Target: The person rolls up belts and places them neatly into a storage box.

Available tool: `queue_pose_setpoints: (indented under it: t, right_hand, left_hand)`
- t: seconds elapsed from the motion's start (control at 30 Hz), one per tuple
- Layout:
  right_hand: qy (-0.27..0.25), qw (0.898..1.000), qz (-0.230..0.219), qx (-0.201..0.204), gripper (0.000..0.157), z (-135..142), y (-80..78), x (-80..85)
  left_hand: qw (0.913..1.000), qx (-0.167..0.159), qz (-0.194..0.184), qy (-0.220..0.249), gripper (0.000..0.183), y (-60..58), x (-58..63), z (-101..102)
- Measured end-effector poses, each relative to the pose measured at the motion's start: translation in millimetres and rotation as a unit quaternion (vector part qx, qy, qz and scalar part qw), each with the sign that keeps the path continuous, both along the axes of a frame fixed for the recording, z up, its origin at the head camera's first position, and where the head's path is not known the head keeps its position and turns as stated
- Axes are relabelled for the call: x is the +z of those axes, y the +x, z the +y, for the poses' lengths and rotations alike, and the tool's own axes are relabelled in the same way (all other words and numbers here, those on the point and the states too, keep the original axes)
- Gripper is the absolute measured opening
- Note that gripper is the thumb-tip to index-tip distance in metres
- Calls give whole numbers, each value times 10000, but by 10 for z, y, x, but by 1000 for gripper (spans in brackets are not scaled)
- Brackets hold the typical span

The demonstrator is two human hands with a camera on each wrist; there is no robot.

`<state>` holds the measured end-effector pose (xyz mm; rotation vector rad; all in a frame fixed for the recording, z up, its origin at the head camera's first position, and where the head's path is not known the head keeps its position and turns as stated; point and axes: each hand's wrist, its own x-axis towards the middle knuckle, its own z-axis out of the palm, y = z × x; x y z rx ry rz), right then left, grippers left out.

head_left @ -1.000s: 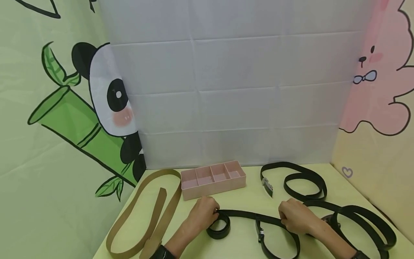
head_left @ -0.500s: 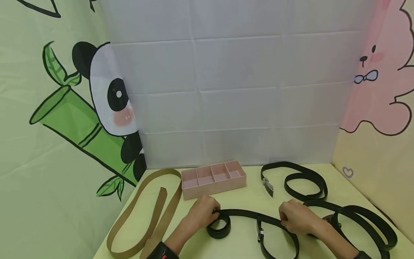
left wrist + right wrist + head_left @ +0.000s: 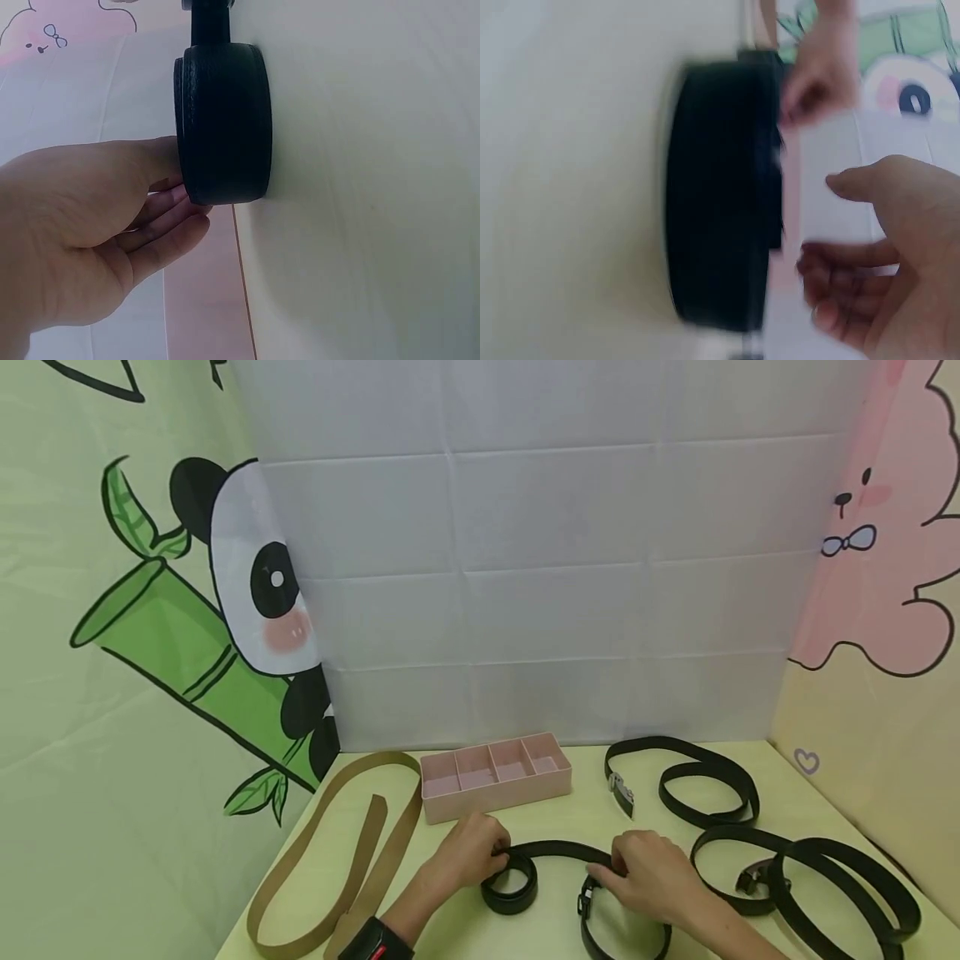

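A black belt [image 3: 558,849] stands on edge in front of me, one end rolled into a small coil and the other forming a loop with a buckle [image 3: 585,900]. My left hand [image 3: 468,856] pinches it at the coil's far side; the left wrist view shows thumb and fingers partly hidden behind the coil [image 3: 225,124]. At the loop is my right hand [image 3: 652,872], which overlaps the strap in the head view. In the right wrist view the thumb and fingers of that hand [image 3: 907,262] are spread apart, just beside the blurred black loop [image 3: 720,195].
A tan belt [image 3: 401,839] lies looped at the left. Behind my left hand stands a pink divided box [image 3: 498,797]. One black belt [image 3: 712,818] lies at the back right, and more black belt loops [image 3: 900,897] stand at the right. A grey sheet [image 3: 540,610] hangs behind the table.
My right hand has moved left along the belt, and the buckle loop has shifted left. The left hand stays at the coil.
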<state>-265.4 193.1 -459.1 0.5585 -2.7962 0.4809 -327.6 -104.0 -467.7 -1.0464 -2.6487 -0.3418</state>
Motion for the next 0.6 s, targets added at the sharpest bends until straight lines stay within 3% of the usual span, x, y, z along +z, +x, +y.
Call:
queue_pose_setpoints:
  t: [0.13, 0.27, 0.37, 0.43, 0.5, 0.6]
  right_hand:
    - [176, 9987, -355, -310, 55, -273, 83, -110]
    - [87, 9983, -570, 15, 40, -370, 136, -148]
    - [203, 9941, -727, 777, 22, -345, 177, -111]
    - [411, 9849, -813, 1472, 11, -322, 204, -79]
    - [632, 9699, -739, 2233, 3, -317, 230, -46]
    - [688, 9430, -376, 3234, 9, -366, 255, -57]
  left_hand:
    - [10000, 23, 17, -61, 9, 3, 5, 6]
    - [9999, 36, 4, -155, 6, 6, 7, 3]
    - [9998, 45, -14, -176, 5, 9, 11, 6]
    - [9998, 39, -11, -190, 6, 9, 17, 1]
    - [9998, 27, -5, -194, 7, 6, 25, -3]
    - [9997, 13, 17, -225, 10, -6, 29, -7]
